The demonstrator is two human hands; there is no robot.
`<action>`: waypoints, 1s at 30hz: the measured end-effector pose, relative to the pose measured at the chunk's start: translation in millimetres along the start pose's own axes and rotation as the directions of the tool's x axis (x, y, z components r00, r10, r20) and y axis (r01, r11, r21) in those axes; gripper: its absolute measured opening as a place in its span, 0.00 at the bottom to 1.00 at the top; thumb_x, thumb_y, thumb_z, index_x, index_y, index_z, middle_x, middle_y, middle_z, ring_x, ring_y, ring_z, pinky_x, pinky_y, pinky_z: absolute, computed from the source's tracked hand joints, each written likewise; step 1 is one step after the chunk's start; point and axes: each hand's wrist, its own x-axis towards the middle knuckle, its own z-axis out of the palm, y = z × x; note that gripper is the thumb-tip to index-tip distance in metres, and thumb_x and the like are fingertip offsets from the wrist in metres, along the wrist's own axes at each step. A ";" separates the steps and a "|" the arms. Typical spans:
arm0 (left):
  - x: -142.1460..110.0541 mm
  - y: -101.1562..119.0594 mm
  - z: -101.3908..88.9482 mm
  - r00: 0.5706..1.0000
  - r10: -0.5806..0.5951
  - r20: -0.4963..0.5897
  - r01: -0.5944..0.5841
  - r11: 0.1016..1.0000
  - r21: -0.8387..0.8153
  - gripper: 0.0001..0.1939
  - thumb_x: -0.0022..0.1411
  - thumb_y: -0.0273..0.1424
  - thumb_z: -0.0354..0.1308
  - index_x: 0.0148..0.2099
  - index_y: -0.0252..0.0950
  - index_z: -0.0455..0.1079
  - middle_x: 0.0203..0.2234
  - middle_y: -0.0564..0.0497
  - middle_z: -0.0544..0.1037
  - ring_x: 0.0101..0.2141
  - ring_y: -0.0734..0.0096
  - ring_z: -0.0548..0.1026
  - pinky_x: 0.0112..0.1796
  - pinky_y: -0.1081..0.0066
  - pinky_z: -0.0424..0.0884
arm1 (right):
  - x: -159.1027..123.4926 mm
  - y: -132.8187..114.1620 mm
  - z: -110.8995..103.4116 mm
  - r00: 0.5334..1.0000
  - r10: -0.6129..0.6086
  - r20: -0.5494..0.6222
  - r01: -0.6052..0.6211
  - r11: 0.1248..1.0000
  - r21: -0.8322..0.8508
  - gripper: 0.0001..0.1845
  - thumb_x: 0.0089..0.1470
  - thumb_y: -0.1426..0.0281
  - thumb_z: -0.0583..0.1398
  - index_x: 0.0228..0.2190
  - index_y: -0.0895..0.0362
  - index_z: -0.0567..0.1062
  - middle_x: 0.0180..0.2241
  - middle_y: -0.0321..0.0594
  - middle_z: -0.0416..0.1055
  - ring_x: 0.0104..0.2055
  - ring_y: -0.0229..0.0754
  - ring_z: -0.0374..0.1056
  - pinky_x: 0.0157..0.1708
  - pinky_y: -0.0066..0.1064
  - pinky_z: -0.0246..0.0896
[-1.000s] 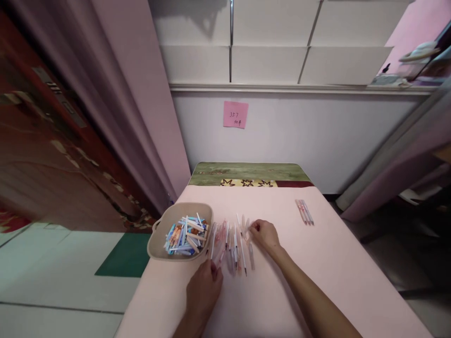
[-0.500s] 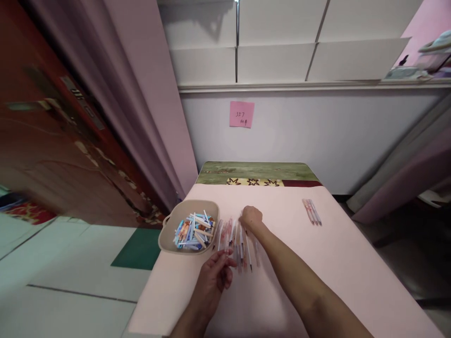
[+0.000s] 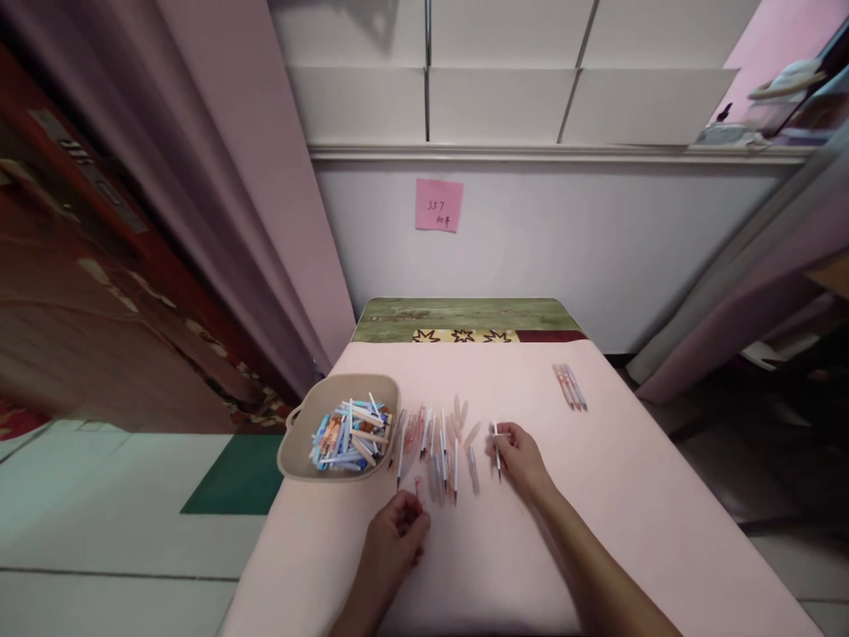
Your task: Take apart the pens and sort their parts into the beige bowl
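Note:
My left hand [image 3: 398, 535] is closed at the near side of the table, pinching a clear pen barrel with a pinkish end [image 3: 418, 486] that points away from me. Farther right, my right hand [image 3: 523, 458] grips a thin white pen refill [image 3: 497, 456] between thumb and fingers, its dark tip toward me. Between the hands lie several white refills [image 3: 455, 469] and loose translucent pen parts [image 3: 473, 469], some clear and some pinkish. A beige basket [image 3: 289, 456] left of them holds a heap of blue, white and orange pen pieces [image 3: 351, 433].
Several pinkish pens [image 3: 570, 387] lie side by side at the table's right. The pink-covered table [image 3: 637, 531] has a green patterned far end [image 3: 464, 312] against the wall. A pink note [image 3: 439, 205] is stuck there. A purple curtain [image 3: 218, 177] hangs at left.
My right hand has moved right, away from the loose parts, and now carries a white refill. My left hand has drawn slightly nearer to me with the barrel. The view has shifted slightly.

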 end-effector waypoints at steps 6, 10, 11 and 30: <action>24.1 11.0 2.3 0.970 0.206 -0.126 -0.069 0.736 0.674 0.08 0.58 0.34 0.51 0.29 0.37 0.64 0.22 0.51 0.74 0.26 0.66 0.73 0.29 0.70 0.62 | -18.4 18.9 -0.3 0.998 0.049 -0.032 -0.043 0.984 0.175 0.09 0.47 0.63 0.57 0.26 0.58 0.69 0.17 0.32 0.68 0.14 0.33 0.56 0.14 0.23 0.50; 27.9 20.0 4.0 0.977 0.168 -0.130 0.006 0.590 0.808 0.10 0.62 0.37 0.48 0.35 0.36 0.65 0.27 0.47 0.77 0.30 0.64 0.75 0.31 0.69 0.61 | -24.5 18.7 1.7 0.996 0.029 -0.090 -0.008 0.974 0.227 0.13 0.49 0.59 0.59 0.29 0.57 0.69 0.16 0.29 0.63 0.16 0.33 0.56 0.16 0.23 0.51; 26.1 20.8 4.8 0.978 0.160 -0.132 0.020 0.558 0.830 0.11 0.62 0.39 0.48 0.36 0.36 0.65 0.28 0.46 0.77 0.31 0.63 0.75 0.31 0.69 0.60 | -26.5 18.8 1.7 0.995 0.020 -0.099 0.004 0.971 0.238 0.14 0.50 0.59 0.59 0.30 0.57 0.68 0.16 0.28 0.63 0.16 0.33 0.57 0.16 0.23 0.51; 43.0 38.5 36.4 0.984 0.129 -0.122 0.026 0.576 0.817 0.12 0.55 0.36 0.54 0.26 0.35 0.72 0.29 0.39 0.79 0.35 0.56 0.76 0.30 0.67 0.62 | -37.6 20.2 1.3 0.990 -0.057 -0.127 0.095 0.943 0.318 0.14 0.51 0.58 0.59 0.33 0.56 0.67 0.19 0.29 0.62 0.18 0.32 0.56 0.17 0.23 0.53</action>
